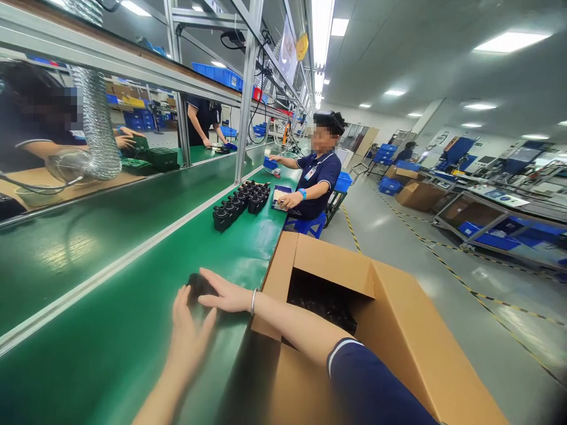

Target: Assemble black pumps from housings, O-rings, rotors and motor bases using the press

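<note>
A small dark moulded part (201, 286), slightly blurred, is at the near part of the green work surface (119, 330). My right hand (228, 294) reaches across from the right, its fingers and thumb on either side of the part. Close by on the left, my left hand (188, 330) has its thumb spread from the fingers. Its fingertips are at the part's left side; whether they touch it I cannot tell. Farther along the surface, several black moulded parts with round tops (241, 203) stand in rows.
An open cardboard box (328, 254) with black contents stands against the table's right edge. Beyond it a co-worker (321, 171) sits on a blue stool, hands over a small tray (280, 192). A metal frame post (247, 100) rises behind the rows. Other people work across the line.
</note>
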The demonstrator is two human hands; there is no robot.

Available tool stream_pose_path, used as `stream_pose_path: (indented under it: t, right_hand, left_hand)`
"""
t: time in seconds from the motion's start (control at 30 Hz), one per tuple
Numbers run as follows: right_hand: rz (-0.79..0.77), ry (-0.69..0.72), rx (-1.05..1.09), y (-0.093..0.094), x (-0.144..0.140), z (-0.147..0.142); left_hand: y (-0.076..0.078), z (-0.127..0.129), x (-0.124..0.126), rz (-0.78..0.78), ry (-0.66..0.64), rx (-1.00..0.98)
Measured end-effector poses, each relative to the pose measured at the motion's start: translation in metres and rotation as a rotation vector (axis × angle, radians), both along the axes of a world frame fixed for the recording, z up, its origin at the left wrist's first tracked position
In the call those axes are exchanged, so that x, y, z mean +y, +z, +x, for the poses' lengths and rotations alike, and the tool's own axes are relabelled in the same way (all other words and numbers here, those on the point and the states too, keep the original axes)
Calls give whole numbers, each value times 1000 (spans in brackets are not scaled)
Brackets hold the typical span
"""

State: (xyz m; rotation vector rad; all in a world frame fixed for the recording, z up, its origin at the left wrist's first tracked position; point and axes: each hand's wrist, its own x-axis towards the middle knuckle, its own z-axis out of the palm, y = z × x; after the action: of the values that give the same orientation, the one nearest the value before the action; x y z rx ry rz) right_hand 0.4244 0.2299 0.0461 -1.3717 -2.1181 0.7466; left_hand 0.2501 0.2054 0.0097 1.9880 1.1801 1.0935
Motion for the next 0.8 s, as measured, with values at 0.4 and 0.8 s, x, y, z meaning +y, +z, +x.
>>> stream_pose_path:
  t: [0.4,0.8]
  right_hand:
    - [211,-901,-387,55,112,200]
    - [-75,-1066,-797,52,188,298]
  left_hand:
    - [16,5,-7,11,-31,193]
    - [11,15,1,101,47,295]
